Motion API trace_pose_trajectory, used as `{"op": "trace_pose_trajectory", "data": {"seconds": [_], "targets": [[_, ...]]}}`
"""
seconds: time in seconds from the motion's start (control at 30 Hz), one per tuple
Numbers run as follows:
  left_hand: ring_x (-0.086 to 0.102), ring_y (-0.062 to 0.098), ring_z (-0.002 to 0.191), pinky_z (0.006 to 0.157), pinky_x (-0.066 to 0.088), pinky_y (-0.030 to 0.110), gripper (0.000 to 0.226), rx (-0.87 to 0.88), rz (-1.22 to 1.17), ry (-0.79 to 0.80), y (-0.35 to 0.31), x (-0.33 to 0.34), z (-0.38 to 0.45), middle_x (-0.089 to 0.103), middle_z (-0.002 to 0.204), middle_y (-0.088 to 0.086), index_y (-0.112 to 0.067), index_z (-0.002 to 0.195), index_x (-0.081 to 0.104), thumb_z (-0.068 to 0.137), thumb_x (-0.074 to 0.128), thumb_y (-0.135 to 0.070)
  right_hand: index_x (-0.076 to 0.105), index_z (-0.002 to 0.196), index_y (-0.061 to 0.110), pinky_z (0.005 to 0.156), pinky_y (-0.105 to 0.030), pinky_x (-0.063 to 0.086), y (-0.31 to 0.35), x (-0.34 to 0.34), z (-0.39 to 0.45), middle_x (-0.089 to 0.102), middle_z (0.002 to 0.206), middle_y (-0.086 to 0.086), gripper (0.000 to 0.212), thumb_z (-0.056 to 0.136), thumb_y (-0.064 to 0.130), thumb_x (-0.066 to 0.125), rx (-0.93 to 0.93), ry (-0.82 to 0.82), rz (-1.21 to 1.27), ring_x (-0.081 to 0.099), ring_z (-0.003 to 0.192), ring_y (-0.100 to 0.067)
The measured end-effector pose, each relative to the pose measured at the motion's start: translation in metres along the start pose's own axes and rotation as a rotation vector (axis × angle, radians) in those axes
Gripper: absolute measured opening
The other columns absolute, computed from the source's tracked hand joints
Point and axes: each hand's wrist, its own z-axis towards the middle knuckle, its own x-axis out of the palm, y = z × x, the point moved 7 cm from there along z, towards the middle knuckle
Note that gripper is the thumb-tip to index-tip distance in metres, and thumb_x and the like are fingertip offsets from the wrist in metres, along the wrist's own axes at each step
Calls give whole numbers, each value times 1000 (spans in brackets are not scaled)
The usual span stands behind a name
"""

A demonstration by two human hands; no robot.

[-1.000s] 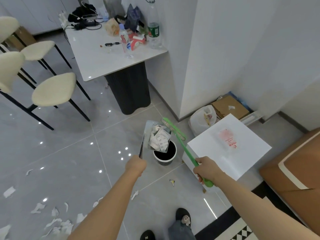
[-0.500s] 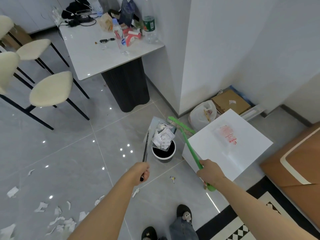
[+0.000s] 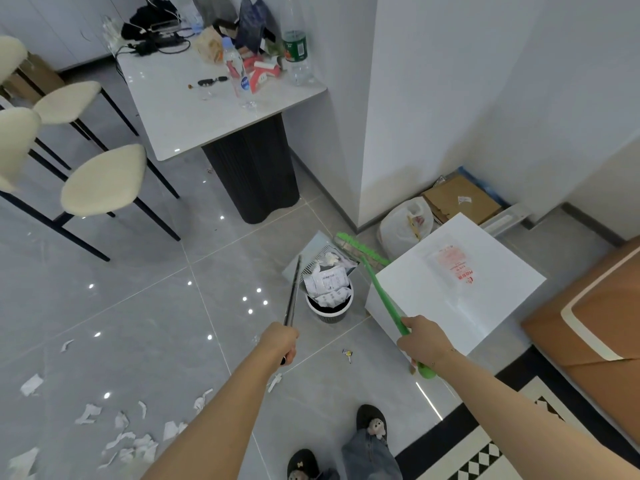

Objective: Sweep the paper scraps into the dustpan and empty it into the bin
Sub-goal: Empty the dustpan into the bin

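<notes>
My left hand point(image 3: 281, 342) grips the dark long handle of a grey dustpan point(image 3: 304, 258), which is tilted over a small white bin point(image 3: 329, 309) with a black liner. White paper scraps point(image 3: 326, 285) slide from the pan into the bin. My right hand point(image 3: 420, 342) holds the green broom point(image 3: 379, 292), whose head rests at the pan's far edge. More torn scraps point(image 3: 131, 441) lie on the grey floor at lower left.
A white table point(image 3: 207, 109) with bottles and clutter stands beyond, with cream chairs point(image 3: 104, 178) to its left. A white box point(image 3: 457, 292) sits right of the bin, a plastic bag point(image 3: 405, 225) and cardboard behind it, a brown cabinet at far right. My slippered feet are below.
The dustpan has tipped lower towards the bin and the scraps have slid down into it. The broom head has stayed at the pan's edge. My view has shifted slightly.
</notes>
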Motion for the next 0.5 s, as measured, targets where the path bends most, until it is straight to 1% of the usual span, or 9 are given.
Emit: {"op": "trace_pose_trajectory", "data": {"seconds": [0.07, 0.1, 0.13, 0.17, 0.2, 0.27, 0.33, 0.43, 0.5], "targets": [[32, 18, 35, 37, 17, 6, 28, -7, 55, -21, 3, -1, 0, 34, 46, 6, -6, 66, 43, 93, 45, 2, 49, 133, 9, 76, -30, 54, 2, 1, -2, 56, 92, -6, 45, 88, 9, 47, -12, -7, -14, 58, 75, -20], [33, 17, 31, 37, 16, 5, 28, -1, 72, -22, 3, -1, 0, 34, 42, 6, -6, 66, 42, 92, 45, 1, 50, 132, 9, 75, -30, 54, 2, 2, -3, 56, 91, -6, 45, 87, 9, 47, -15, -9, -19, 58, 74, -20], [31, 16, 23, 37, 17, 3, 28, 5, 79, -18, 2, -1, 0, 32, 35, 5, -5, 65, 43, 92, 45, 2, 50, 132, 8, 74, -30, 54, 3, 2, -5, 56, 89, -6, 45, 87, 8, 47, -15, -8, -17, 58, 72, -20], [28, 13, 18, 38, 18, 3, 28, 14, 85, -19, 1, -1, 0, 31, 33, 4, -5, 65, 43, 91, 45, 3, 49, 132, 8, 72, -30, 54, 2, 3, -6, 56, 88, -6, 45, 88, 8, 46, -12, -4, -2, 58, 68, -20], [27, 13, 18, 39, 19, 4, 28, 25, 96, -21, 0, -2, -1, 31, 35, 4, -5, 64, 43, 91, 46, 3, 48, 134, 7, 70, -30, 55, 2, 4, -6, 57, 88, -7, 46, 88, 7, 46, -7, 1, 22, 58, 64, -19], [31, 16, 31, 40, 18, 8, 27, 44, 127, -20, 2, -2, -1, 32, 45, 5, -5, 65, 42, 90, 46, 2, 47, 135, 6, 69, -31, 56, 0, 4, -7, 59, 90, -9, 47, 88, 6, 45, 5, 7, 67, 58, 60, -20], [33, 18, 41, 40, 20, 11, 23, 80, 164, -35, 5, -3, 1, 34, 54, 8, -6, 69, 42, 90, 47, 1, 47, 133, 5, 71, -33, 57, -1, 1, -8, 60, 91, -11, 46, 87, 6, 46, 9, 3, 80, 60, 64, -23], [36, 20, 42, 40, 24, 16, 20, 130, 199, -55, 6, -4, 1, 38, 57, 9, -5, 71, 43, 89, 47, -1, 48, 132, 5, 70, -34, 58, -3, -2, -9, 62, 92, -12, 46, 86, 6, 46, 13, -13, 89, 61, 65, -24], [35, 19, 43, 42, 23, 19, 19, 130, 222, -59, 4, -3, -1, 38, 57, 9, -5, 71, 43, 89, 46, 0, 49, 131, 4, 70, -35, 58, -2, -4, -11, 62, 89, -12, 45, 86, 6, 46, 14, -17, 93, 61, 64, -24]]}}
